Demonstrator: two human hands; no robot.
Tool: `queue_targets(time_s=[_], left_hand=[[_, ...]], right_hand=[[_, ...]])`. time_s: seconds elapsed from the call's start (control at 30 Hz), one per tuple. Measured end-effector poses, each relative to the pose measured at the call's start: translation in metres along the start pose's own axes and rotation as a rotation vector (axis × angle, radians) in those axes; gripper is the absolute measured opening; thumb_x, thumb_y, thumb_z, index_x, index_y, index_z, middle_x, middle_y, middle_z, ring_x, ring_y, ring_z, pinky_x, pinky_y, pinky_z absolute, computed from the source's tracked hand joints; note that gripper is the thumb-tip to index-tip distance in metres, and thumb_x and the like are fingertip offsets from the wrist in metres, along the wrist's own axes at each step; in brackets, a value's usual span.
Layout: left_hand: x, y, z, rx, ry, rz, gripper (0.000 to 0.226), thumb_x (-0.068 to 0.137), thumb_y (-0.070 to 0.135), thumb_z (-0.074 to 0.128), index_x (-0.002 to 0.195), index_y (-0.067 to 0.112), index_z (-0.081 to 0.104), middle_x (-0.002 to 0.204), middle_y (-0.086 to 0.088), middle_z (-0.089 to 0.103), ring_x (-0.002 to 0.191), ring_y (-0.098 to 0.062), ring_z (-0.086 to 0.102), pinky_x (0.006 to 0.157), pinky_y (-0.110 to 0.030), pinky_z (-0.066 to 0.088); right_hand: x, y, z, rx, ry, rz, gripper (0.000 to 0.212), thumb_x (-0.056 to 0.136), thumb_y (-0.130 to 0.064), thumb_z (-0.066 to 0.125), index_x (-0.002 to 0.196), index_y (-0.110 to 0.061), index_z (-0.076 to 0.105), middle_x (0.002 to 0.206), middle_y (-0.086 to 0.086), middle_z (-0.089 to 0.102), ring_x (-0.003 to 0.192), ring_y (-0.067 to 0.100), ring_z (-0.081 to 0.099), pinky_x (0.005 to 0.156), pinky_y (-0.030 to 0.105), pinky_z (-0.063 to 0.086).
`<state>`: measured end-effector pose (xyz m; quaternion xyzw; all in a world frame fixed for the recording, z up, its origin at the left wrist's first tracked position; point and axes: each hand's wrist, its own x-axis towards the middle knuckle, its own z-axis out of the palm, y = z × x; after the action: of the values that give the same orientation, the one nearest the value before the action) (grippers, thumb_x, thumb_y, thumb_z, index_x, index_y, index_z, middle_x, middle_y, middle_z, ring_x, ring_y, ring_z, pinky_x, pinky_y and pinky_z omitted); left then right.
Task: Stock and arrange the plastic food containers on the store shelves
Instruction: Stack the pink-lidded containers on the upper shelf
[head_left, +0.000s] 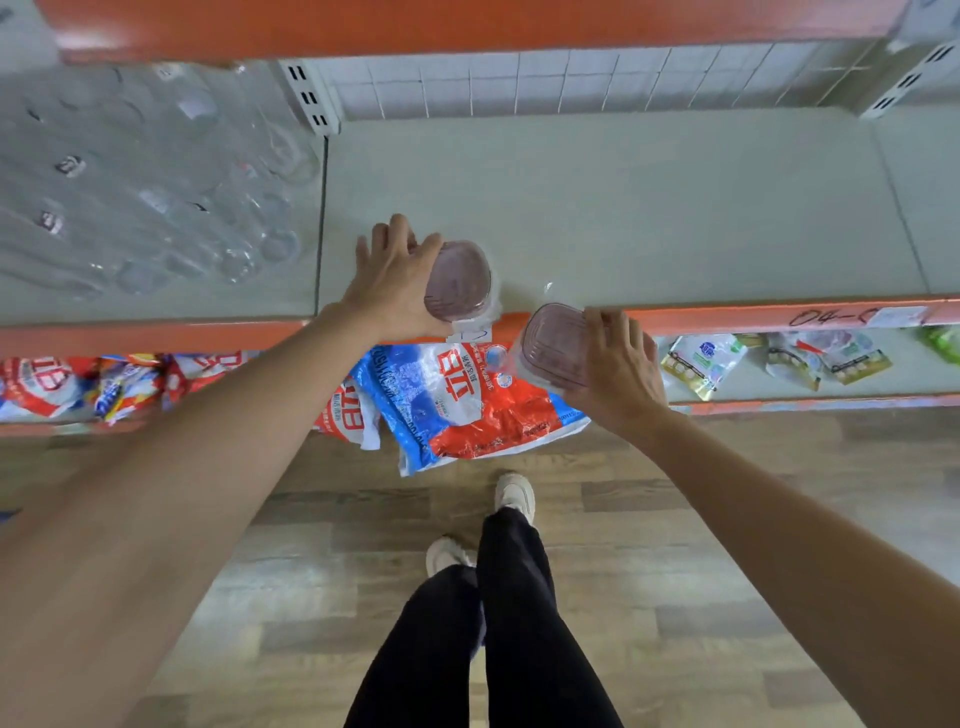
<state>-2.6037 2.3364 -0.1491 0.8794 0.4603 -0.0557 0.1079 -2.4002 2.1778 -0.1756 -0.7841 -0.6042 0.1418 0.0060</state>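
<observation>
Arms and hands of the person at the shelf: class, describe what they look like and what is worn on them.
Both forearms are bare, with no sleeve in view. The left hand and right hand wear no gloves; no rings, watch or bracelet can be seen. No markings show on either arm.

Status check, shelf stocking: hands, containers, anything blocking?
Left hand grips one container over the shelf front. Right hand holds a second container at the shelf edge. Glasses stand left; spot ahead open.

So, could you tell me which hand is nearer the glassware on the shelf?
Left. The left hand is just right of the glassware; the right hand is farther right.
</observation>
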Motion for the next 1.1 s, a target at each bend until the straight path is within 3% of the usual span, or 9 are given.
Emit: queue_targets(time_s=[0.1, 0.27, 0.43, 0.67, 0.87, 1.1], left_hand=[[-0.038, -0.013, -0.017, 0.017, -0.047, -0.025, 0.099, 0.054, 0.048, 0.084, 0.134, 0.013, 0.038, 0.123, -0.017, 0.033, 0.113, -0.035, 0.036, 0.108, -0.052, 0.025], [-0.104, -0.05, -0.058, -0.023, -0.029, -0.014, 0.099, 0.057, 0.041, 0.085, 0.138, 0.009, 0.038, 0.135, -0.017, 0.03, 0.121, -0.036, 0.036, 0.099, -0.049, 0.039], [-0.162, -0.076, -0.107, 0.056, -0.06, -0.098, 0.1, 0.06, 0.051, 0.081, 0.139, 0.012, 0.034, 0.133, -0.011, 0.038, 0.122, -0.029, 0.038, 0.096, -0.045, 0.041], [-0.216, -0.093, -0.182, 0.087, 0.124, -0.121, 0.102, 0.06, 0.056, 0.078, 0.14, 0.012, 0.034, 0.125, -0.012, 0.034, 0.121, -0.03, 0.036, 0.101, -0.045, 0.035], [-0.22, -0.078, -0.25, 0.153, 0.381, -0.091, 0.096, 0.06, 0.057, 0.077, 0.138, 0.016, 0.039, 0.124, -0.012, 0.04, 0.115, -0.032, 0.04, 0.097, -0.045, 0.035], [-0.194, -0.041, -0.31, 0.072, 0.469, 0.0, 0.091, 0.064, 0.058, 0.073, 0.139, 0.021, 0.036, 0.127, -0.005, 0.04, 0.118, -0.028, 0.038, 0.1, -0.043, 0.032]], right_hand=[[-0.01, -0.015, -0.014, 0.05, -0.026, -0.04, 0.09, 0.068, -0.032, 0.075, 0.141, -0.007, 0.03, 0.131, 0.013, 0.037, 0.122, 0.031, 0.035, 0.101, 0.038, 0.027], [-0.012, -0.069, -0.042, 0.131, 0.008, -0.183, 0.09, 0.068, -0.041, 0.076, 0.139, -0.006, 0.033, 0.13, 0.014, 0.039, 0.119, 0.032, 0.037, 0.099, 0.042, 0.031], [-0.027, -0.126, -0.081, 0.081, 0.015, -0.382, 0.092, 0.071, -0.043, 0.073, 0.142, -0.008, 0.027, 0.133, 0.011, 0.034, 0.12, 0.03, 0.035, 0.097, 0.04, 0.029], [-0.052, -0.163, -0.162, -0.021, 0.15, -0.549, 0.099, 0.067, -0.055, 0.07, 0.143, -0.008, 0.027, 0.132, 0.01, 0.033, 0.121, 0.029, 0.033, 0.097, 0.042, 0.03], [-0.056, -0.166, -0.236, 0.001, 0.227, -0.52, 0.093, 0.065, -0.063, 0.067, 0.137, -0.013, 0.037, 0.13, 0.009, 0.038, 0.122, 0.029, 0.035, 0.1, 0.042, 0.031], [-0.066, -0.161, -0.285, -0.099, 0.144, -0.58, 0.079, 0.069, -0.064, 0.065, 0.132, -0.02, 0.045, 0.123, 0.005, 0.043, 0.119, 0.024, 0.038, 0.103, 0.037, 0.032]])
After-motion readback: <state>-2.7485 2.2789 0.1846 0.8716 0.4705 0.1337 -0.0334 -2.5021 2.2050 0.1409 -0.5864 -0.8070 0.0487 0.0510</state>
